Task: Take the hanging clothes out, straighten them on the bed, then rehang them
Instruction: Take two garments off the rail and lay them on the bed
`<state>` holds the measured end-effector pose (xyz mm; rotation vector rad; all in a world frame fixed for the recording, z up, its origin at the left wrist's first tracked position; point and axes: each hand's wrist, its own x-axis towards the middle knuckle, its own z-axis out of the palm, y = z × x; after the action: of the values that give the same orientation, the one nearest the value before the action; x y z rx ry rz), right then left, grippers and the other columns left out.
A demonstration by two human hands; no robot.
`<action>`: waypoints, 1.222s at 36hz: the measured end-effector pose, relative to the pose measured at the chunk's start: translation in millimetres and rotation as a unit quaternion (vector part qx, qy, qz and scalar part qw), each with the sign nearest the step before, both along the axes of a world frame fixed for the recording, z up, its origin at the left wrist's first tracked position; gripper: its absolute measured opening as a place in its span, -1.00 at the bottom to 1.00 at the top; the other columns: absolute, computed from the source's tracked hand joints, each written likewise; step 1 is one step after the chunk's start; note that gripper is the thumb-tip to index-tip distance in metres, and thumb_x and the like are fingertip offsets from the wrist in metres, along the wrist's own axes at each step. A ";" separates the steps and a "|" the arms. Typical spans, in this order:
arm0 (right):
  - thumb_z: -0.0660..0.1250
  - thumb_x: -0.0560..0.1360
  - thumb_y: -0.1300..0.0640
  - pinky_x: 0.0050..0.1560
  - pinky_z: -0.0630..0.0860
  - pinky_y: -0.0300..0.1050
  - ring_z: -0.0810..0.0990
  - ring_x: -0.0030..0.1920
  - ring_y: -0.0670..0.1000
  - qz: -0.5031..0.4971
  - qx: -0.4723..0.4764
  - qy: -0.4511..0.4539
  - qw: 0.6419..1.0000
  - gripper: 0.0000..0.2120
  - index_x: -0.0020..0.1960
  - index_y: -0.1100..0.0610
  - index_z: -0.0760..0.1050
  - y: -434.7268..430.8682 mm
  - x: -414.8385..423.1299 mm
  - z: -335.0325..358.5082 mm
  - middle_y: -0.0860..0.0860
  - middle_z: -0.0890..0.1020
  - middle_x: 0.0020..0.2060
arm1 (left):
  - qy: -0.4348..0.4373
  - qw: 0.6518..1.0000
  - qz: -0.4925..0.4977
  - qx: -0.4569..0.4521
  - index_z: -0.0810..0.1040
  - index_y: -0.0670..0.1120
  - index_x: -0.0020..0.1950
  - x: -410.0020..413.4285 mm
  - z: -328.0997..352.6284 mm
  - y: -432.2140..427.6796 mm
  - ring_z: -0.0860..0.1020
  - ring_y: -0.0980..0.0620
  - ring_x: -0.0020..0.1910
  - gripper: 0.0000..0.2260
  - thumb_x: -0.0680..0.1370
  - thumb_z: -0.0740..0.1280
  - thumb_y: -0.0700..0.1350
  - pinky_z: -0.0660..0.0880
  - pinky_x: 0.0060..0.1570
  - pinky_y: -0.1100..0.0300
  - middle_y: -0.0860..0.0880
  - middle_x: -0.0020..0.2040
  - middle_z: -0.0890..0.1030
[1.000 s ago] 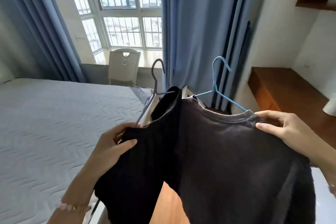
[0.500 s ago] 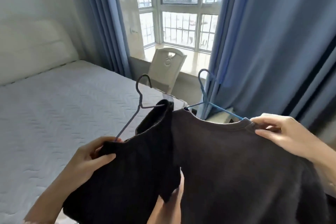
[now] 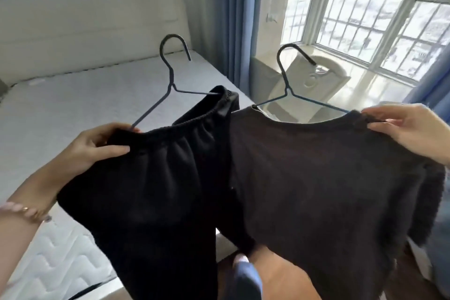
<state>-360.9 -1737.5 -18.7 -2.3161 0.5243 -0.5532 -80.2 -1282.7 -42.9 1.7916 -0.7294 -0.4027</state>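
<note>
Clothes (image 3: 267, 153), 2 pieces, are held up side by side beside the bed (image 3: 73, 105), whose mattress spreads left and far. Right hand (image 3: 411, 129) pinches the shoulder of the dark sweatshirt (image 3: 316, 178); left hand (image 3: 97, 146) grips the waistband of the black trousers (image 3: 151, 190), nearer the mattress. Both wire hangers (image 3: 170, 75) hook far, so laying down likely means swinging left.

Black pants (image 3: 151, 190) with a gathered elastic waist hang on a dark wire hanger (image 3: 170, 75), hook up and free in the air, over the edge of the white quilted bed (image 3: 73, 105); left hand (image 3: 97, 146) grips waist and hanger end. Dark brown top (image 3: 316, 178) hangs on a blue hanger (image 3: 285, 80) just right of the pants, edges touching, right hand (image 3: 409, 129) pinching its shoulder. Both drape down loosely.
</note>
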 end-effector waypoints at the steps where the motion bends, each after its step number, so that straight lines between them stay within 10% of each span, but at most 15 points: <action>1: 0.35 0.44 0.41 -0.03 0.38 -0.64 0.54 -0.20 -0.45 -0.014 0.007 -0.004 1.000 -0.30 -0.24 -0.49 0.51 -13.5 18.4 0.3 -0.49 0.58 -0.26 | -0.002 1.000 0.012 0.007 0.71 0.17 -0.09 16.8 -0.2 -2.6 0.67 0.26 -0.11 -0.79 0.41 0.48 -0.15 0.58 -0.13 0.46 0.10 0.00 0.72; 4: 0.35 0.45 0.35 -0.08 0.34 -0.68 0.51 -0.21 -0.50 -0.030 -0.007 -0.011 0.999 -0.33 -0.24 -0.52 0.48 -62.2 76.8 -0.8 -0.53 0.55 -0.28 | -0.011 0.999 0.028 0.018 0.70 0.21 -0.06 63.5 2.3 -12.3 0.66 0.31 -0.08 -0.68 0.22 0.58 0.19 0.56 -0.12 0.50 0.20 -0.02 0.72; 8: 0.36 0.47 0.23 -0.03 0.39 -0.57 0.56 -0.15 -0.39 -0.059 -0.022 -0.016 0.998 -0.53 -0.13 -0.42 0.52 -130.1 161.7 -6.5 -0.47 0.59 -0.22 | -0.021 0.996 0.072 0.057 0.69 0.12 0.00 143.0 1.4 -22.6 0.66 0.31 -0.08 -0.61 0.49 0.35 -0.39 0.55 -0.11 0.52 0.23 -0.06 0.72; 12: 0.35 0.48 0.19 0.02 0.44 -0.43 0.61 -0.08 -0.16 -0.057 0.005 -0.043 0.997 -0.68 -0.04 -0.27 0.55 -169.0 249.1 -12.6 -0.31 0.64 -0.15 | -0.018 0.992 0.095 0.083 0.67 0.17 0.01 199.9 14.2 -35.3 0.65 0.19 0.06 -0.71 0.30 0.54 0.03 0.58 0.04 0.40 0.16 0.06 0.70; 18: 0.36 0.46 0.25 -0.07 0.38 -0.57 0.54 -0.22 -0.41 -0.010 0.020 0.011 1.000 -0.49 -0.18 -0.44 0.50 -195.8 378.9 -47.3 -0.46 0.58 -0.26 | 0.020 0.982 0.146 0.122 0.70 0.20 -0.06 277.6 -6.4 -78.6 0.61 0.42 -0.05 -0.79 0.49 0.44 -0.14 0.50 0.13 0.44 0.30 -0.03 0.70; 22: 0.32 0.48 0.19 0.10 0.45 -0.05 0.60 0.03 0.05 0.035 -0.092 0.052 0.994 -0.73 -0.04 -0.20 0.56 -201.3 459.5 -88.0 -0.07 0.65 -0.03 | 0.015 0.965 0.182 0.189 0.63 0.21 -0.05 323.1 -48.0 -101.0 0.54 0.56 -0.16 -0.62 0.52 0.39 -0.33 0.35 -0.06 0.72 0.46 -0.19 0.64; 26: 0.30 0.49 0.23 0.07 0.43 0.01 0.57 0.08 0.19 0.044 -0.109 0.073 0.990 -0.81 0.06 0.11 0.61 -210.5 535.8 -135.0 0.09 0.65 0.06 | 0.015 0.937 0.244 0.250 0.57 0.10 0.00 358.1 -99.4 -110.6 0.57 0.31 -0.05 -0.67 0.52 0.37 -0.37 0.30 -0.09 0.77 0.40 -0.22 0.64; 32: 0.32 0.46 0.28 0.16 0.42 0.07 0.58 0.10 0.19 0.036 -0.067 0.091 0.993 -0.82 0.03 0.14 0.61 -223.4 632.6 -215.5 0.13 0.67 0.02 | -0.005 0.866 0.357 0.350 0.62 0.01 0.20 410.9 -180.0 -104.2 0.58 -0.13 0.23 -0.77 0.56 0.38 -0.17 0.44 0.16 0.10 -0.06 0.19 0.66; 44: 0.34 0.45 0.31 0.20 0.42 0.08 0.57 0.09 0.22 0.008 -0.045 0.119 0.992 -0.80 -0.02 0.07 0.62 -259.7 768.2 -402.5 0.16 0.67 0.01 | -0.083 0.795 0.402 0.447 0.59 0.11 0.25 533.4 -346.0 -111.0 0.57 -0.11 0.24 -0.77 0.61 0.28 -0.04 0.44 0.06 0.10 0.08 0.28 0.61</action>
<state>407.3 -1997.1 -421.2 -2.4862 0.6014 -0.2986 453.2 -1393.7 -389.0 2.8444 0.2578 0.0312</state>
